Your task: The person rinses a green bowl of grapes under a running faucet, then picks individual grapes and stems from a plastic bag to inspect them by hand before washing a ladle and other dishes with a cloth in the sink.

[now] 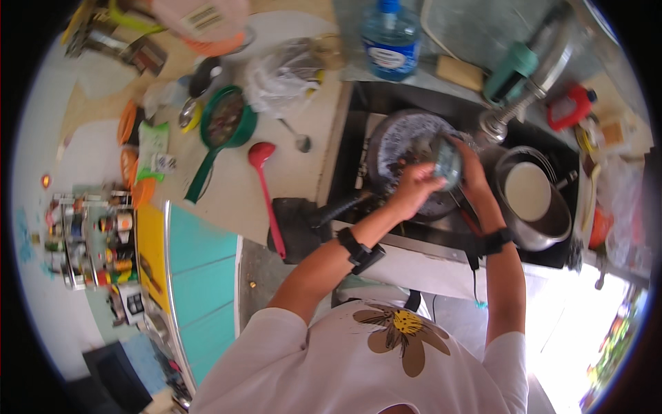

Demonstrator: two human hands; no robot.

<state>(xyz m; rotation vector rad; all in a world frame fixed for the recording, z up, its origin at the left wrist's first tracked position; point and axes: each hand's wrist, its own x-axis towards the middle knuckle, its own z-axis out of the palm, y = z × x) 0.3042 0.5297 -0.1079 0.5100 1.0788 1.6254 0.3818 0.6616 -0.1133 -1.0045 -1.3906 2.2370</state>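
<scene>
Both my hands are over the sink (345, 172), gripping a small greenish clear vessel (449, 162) that looks like a glass bowl, tipped on its side. My left hand (416, 188) curls its fingers around the near left side. On the right side, my right hand (473, 169) is closed against it, its fingertips partly hidden. Beneath lies a grey speckled frying pan (393, 134) with wet food scraps, its black handle (339, 209) reaching over the front edge of the sink. The metal faucet (494, 124) ends close to my right hand.
Right in the sink, a metal pot (545, 231) holds a whitish bowl (527, 190). On the left counter are a green strainer (227, 117), a red ladle (262, 155), a spoon (303, 143) and a plastic bag (279, 76). A blue-capped bottle (389, 41) stands behind.
</scene>
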